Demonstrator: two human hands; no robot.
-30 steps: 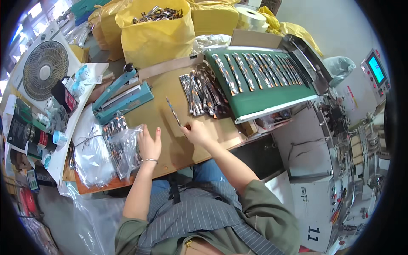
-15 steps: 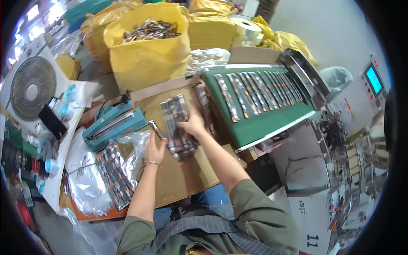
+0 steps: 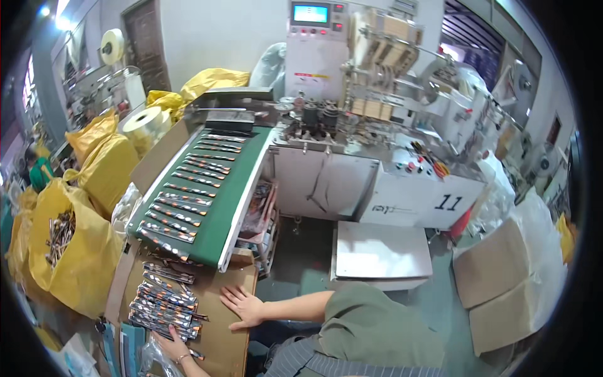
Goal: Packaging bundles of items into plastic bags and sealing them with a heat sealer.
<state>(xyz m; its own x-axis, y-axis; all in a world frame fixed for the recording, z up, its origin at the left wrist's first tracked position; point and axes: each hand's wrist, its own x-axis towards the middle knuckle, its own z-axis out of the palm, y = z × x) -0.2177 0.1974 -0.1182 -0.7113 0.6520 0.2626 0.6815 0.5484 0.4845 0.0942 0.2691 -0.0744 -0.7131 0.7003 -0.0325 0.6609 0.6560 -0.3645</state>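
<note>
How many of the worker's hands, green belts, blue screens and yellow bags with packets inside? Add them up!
Hands: 2 (left hand, right hand)
Green belt: 1
Blue screen: 1
Yellow bag with packets: 1
Total: 5

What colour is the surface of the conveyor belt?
The conveyor belt is green, seen best in the head view.

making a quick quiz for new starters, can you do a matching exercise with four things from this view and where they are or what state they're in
Things:
1. left hand
2. right hand
3. green conveyor belt
4. open yellow bag

Places or states:
A. spread flat on the brown work surface
B. filled with loose slim packets
C. at the near edge of the packet pile
D. carrying a row of dark packets

Pairs: 1-C, 2-A, 3-D, 4-B
</note>
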